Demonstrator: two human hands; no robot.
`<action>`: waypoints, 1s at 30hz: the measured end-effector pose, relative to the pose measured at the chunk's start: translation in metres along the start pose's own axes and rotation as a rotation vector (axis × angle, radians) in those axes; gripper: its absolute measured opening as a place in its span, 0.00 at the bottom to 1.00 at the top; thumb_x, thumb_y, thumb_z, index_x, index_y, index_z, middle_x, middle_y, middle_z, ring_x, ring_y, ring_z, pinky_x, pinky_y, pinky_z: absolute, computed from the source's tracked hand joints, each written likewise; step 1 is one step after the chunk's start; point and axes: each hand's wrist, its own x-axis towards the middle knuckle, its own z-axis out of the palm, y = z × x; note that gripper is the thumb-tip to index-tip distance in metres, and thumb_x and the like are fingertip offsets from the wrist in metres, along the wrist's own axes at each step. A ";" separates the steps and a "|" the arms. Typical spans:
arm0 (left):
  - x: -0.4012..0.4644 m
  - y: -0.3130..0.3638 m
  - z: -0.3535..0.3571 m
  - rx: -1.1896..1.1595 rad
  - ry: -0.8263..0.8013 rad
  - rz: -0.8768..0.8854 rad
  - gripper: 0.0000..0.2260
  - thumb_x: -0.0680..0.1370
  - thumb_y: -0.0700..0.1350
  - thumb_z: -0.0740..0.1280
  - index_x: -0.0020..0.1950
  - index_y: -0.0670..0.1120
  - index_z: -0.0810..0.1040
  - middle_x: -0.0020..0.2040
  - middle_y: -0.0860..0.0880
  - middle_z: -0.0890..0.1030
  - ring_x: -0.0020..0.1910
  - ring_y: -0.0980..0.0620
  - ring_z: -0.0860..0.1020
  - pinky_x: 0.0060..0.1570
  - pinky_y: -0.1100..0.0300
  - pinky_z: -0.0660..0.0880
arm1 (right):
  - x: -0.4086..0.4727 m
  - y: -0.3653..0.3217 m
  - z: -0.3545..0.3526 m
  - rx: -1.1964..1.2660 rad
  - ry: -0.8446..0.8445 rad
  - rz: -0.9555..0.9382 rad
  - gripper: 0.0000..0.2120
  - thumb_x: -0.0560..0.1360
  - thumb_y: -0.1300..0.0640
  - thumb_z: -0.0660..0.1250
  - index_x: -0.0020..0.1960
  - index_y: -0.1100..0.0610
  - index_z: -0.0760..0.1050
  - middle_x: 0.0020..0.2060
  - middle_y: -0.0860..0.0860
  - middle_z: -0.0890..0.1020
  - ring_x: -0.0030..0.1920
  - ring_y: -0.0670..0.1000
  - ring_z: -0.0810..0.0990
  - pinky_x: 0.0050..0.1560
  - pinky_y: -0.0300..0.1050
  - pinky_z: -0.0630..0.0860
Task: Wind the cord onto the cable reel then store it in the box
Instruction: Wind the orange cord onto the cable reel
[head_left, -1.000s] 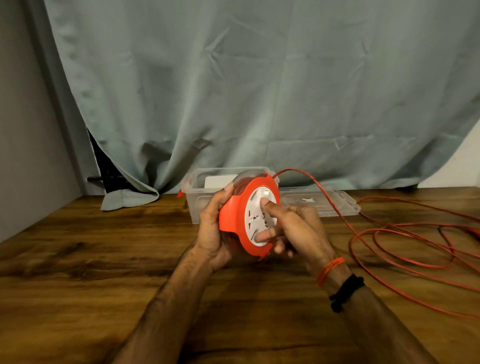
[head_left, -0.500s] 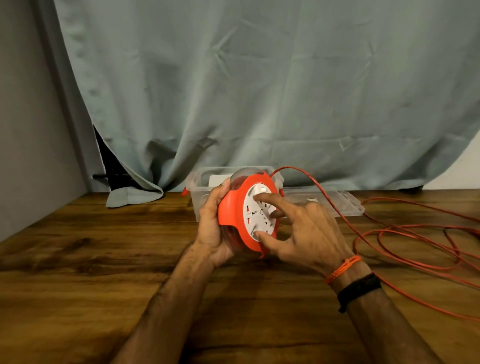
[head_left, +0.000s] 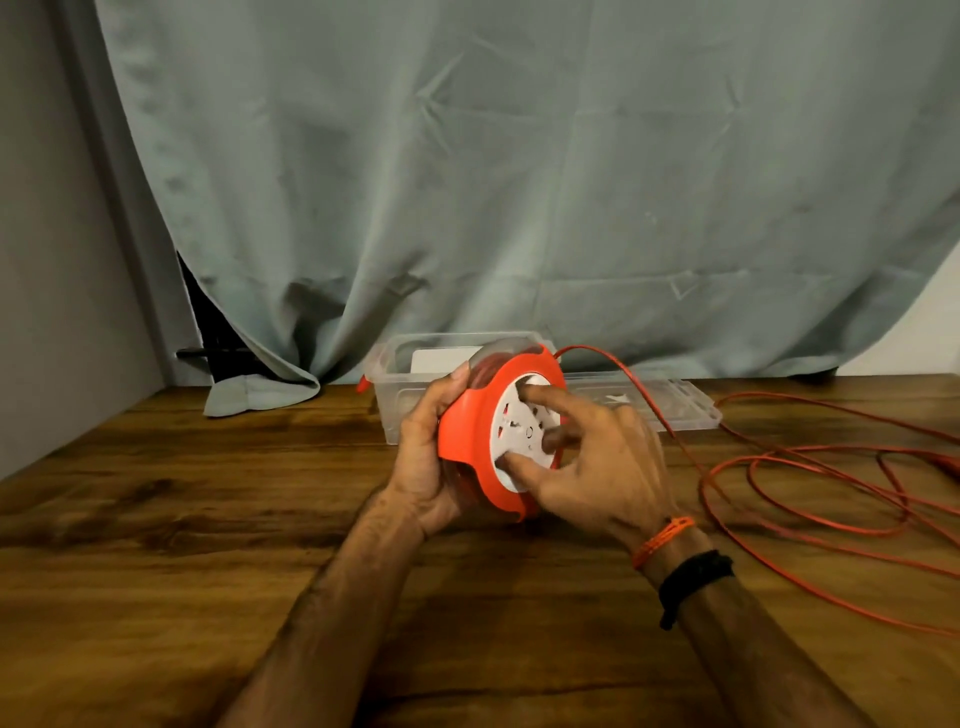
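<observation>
The left hand (head_left: 426, 457) covers the back of the cable reel (head_left: 498, 431), so the wound turns show only through a slice of clear rim above the thumb. The reel hides the near wall of the clear box (head_left: 400, 374) behind the grip. Markings on the white socket face (head_left: 522, 434) are too small to read. The orange cord (head_left: 779, 467) leaves the right edge, plug unseen.
</observation>
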 end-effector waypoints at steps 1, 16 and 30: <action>0.000 0.000 0.000 0.012 -0.002 0.024 0.25 0.68 0.61 0.68 0.54 0.45 0.86 0.52 0.39 0.85 0.50 0.42 0.84 0.48 0.47 0.82 | 0.001 -0.005 0.002 0.140 -0.029 0.178 0.31 0.59 0.32 0.70 0.60 0.43 0.78 0.36 0.47 0.86 0.41 0.49 0.85 0.46 0.44 0.80; 0.003 -0.001 -0.002 -0.075 0.063 0.060 0.30 0.73 0.62 0.65 0.65 0.42 0.80 0.61 0.36 0.81 0.58 0.38 0.80 0.60 0.41 0.77 | 0.008 0.001 -0.010 0.115 -0.012 0.192 0.22 0.67 0.34 0.70 0.53 0.48 0.80 0.27 0.45 0.84 0.33 0.47 0.84 0.40 0.45 0.81; 0.002 0.000 -0.007 -0.120 0.046 -0.001 0.29 0.73 0.63 0.64 0.61 0.41 0.83 0.59 0.36 0.82 0.58 0.39 0.81 0.58 0.42 0.78 | 0.002 0.006 -0.005 -0.109 -0.111 -0.342 0.32 0.69 0.39 0.67 0.72 0.41 0.67 0.54 0.47 0.85 0.51 0.54 0.84 0.49 0.48 0.79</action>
